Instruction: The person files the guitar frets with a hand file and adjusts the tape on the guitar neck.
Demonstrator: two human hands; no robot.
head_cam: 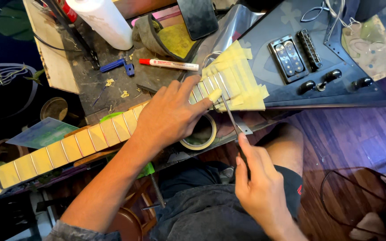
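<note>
A dark electric guitar [336,89] lies across the workbench, its neck [68,149] running to the lower left, the fretboard covered in yellow masking tape [240,80] between the metal frets. My left hand [170,116] rests flat over the neck near the body, thumb and fingers pressing the taped frets. My right hand [258,187] grips a thin metal file [229,114] whose tip lies on the taped upper frets beside my left thumb.
A roll of masking tape [202,134] sits just below the neck. A red-capped white marker [170,64], a blue clip [117,66], a white cylinder [106,22] and a dark phone [197,18] lie on the bench behind. My knees are below, over a wooden floor.
</note>
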